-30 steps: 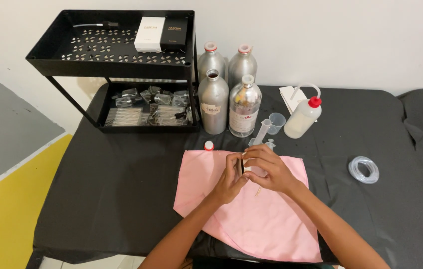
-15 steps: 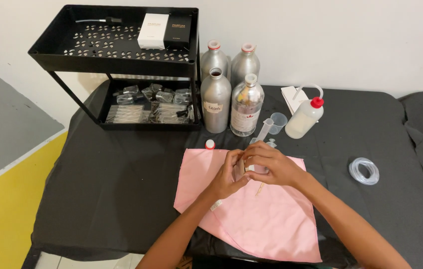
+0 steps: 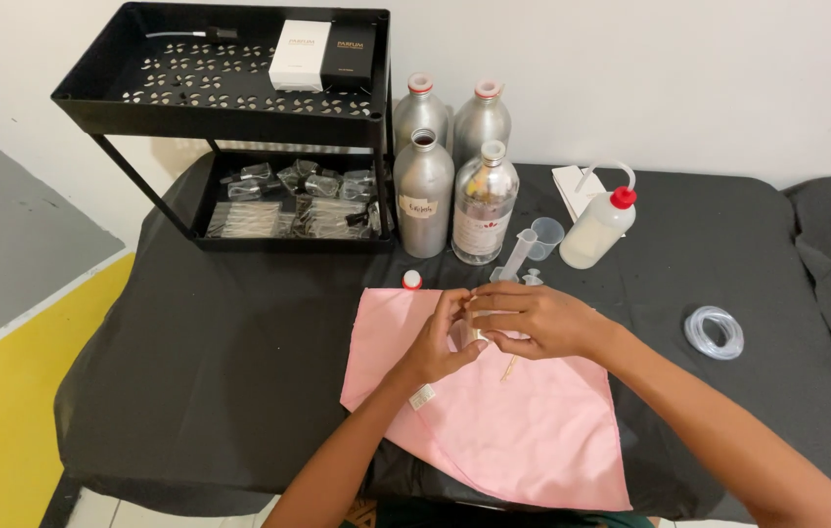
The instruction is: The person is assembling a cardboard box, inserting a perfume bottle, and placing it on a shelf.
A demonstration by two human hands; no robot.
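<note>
- A table under a black cloth [image 3: 239, 391] filled most of the view, set against a white wall.
- A black two-tier rack [image 3: 229, 117] stood at its back left; a white box [image 3: 300, 56] and a black box [image 3: 349, 57] lay on the upper shelf, and clear packets [image 3: 288, 205] filled the lower one.
- A pink cloth [image 3: 523, 430] lay spread at the front edge, under both hands.
- Four metal bottles [image 3: 423, 200] stood grouped just right of the rack.
- A white squeeze bottle with a red cap [image 3: 596, 230] leaned right of them, near a clear measuring cup [image 3: 544, 237].
- A coil of clear tubing [image 3: 715, 331] lay well apart to the right.
- The left hand [image 3: 437, 342] and right hand [image 3: 538, 318] met above the cloth, fingers curled together and pinching a small vial [image 3: 475, 326] between them; the vial was mostly hidden.
- A thin stick-like piece [image 3: 509, 368] lay on the cloth just below the right hand.
- A small red cap [image 3: 412, 280] sat at the cloth's top edge.
</note>
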